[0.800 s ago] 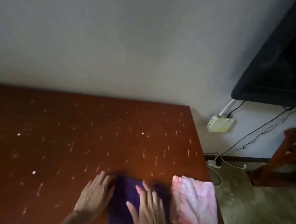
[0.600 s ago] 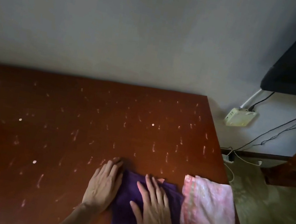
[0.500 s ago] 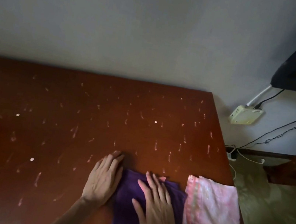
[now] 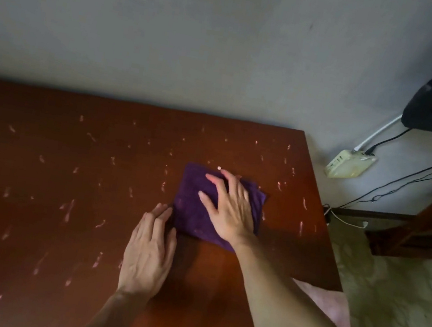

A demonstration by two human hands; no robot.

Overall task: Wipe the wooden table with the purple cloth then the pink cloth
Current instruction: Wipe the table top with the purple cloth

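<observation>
The purple cloth (image 4: pixel 196 205) is spread flat on the wooden table (image 4: pixel 48 193), toward the table's right half and well in from its near edge. The right hand (image 4: pixel 227 207) is laid palm-down on top of the cloth with the fingers (image 4: pixel 213 180) splayed; nothing is clenched, the cloth being pressed rather than grasped. The left hand (image 4: pixel 148 251) is rested flat on the bare wood just beside the cloth's near-left corner, its fingertips touching or almost touching the cloth edge (which of the two cannot be told), and nothing is held in it. The pink cloth (image 4: pixel 325 305) is seen only in part at the table's near-right corner, largely hidden behind the right forearm. Pale specks and streaks are scattered over much of the tabletop.
</observation>
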